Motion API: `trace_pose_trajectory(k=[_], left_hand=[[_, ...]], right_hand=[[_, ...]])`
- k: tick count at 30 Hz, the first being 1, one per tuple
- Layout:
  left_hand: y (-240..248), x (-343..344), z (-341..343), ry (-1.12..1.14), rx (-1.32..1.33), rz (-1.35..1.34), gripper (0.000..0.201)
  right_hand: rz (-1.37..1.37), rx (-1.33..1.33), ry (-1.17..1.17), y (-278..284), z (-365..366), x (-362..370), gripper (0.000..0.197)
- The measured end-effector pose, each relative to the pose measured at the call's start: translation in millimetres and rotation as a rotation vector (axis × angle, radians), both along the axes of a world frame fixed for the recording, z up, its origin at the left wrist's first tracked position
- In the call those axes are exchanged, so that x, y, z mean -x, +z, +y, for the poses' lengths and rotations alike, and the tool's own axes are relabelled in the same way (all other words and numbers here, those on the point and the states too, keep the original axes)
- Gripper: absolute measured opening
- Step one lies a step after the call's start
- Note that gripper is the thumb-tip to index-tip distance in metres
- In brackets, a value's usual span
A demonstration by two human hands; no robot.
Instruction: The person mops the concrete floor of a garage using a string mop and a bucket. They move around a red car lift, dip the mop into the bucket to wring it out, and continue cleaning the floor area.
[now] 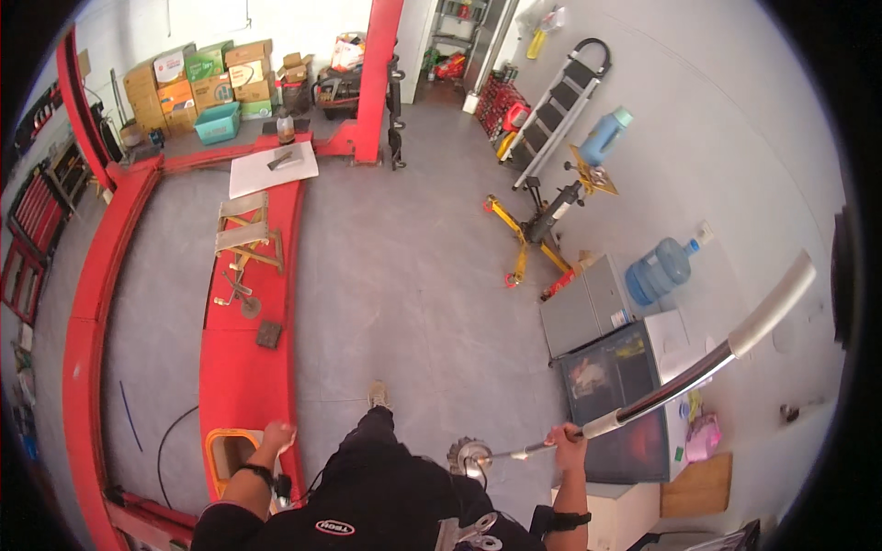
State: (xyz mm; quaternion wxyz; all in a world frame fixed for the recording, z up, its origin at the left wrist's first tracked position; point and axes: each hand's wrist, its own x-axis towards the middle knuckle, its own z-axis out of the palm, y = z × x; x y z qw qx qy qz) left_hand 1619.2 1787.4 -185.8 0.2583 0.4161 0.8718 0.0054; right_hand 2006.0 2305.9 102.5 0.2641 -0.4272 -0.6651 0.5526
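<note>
My right hand point(565, 433) is wrapped round the long pole of a mop with a chrome shaft point(675, 393) and pale grip sleeves. Its upper end rises far to the right, and its round head point(470, 456), silver with a dark fringe, is low in front of me. My left hand point(280, 435) is closed, and I see nothing in it. It is beside an orange-rimmed container point(219, 441) at the near end of a red lift runway point(243, 376); my forearm covers part of the container.
On the runway are a metal block point(268, 334), a folding stool point(243, 235) and a white board point(299, 161). Along the right wall stand a grey cabinet point(581, 310), a large water bottle point(660, 271), a yellow-legged jack stand point(547, 225) and a stepladder point(559, 108). My shoe point(378, 395) is on grey floor.
</note>
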Motion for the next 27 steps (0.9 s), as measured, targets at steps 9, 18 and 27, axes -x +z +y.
trace_pose_trajectory(k=[9,18,27], left_hand=[[210.7,191.0,391.8,0.451,-0.778,-0.535,0.029],[405.2,312.9,583.4,0.053,-1.069,-0.415,0.051],[419.2,425.8,640.0,0.597,-1.461,-0.596,0.031]], right_hand=[[-0.034,-0.092,0.169,63.2,160.7,285.9,0.026],[-0.133,-0.391,0.655,49.2,287.6,597.7,0.027],[0.026,-0.579,1.413,62.2,273.8,828.0,0.031]])
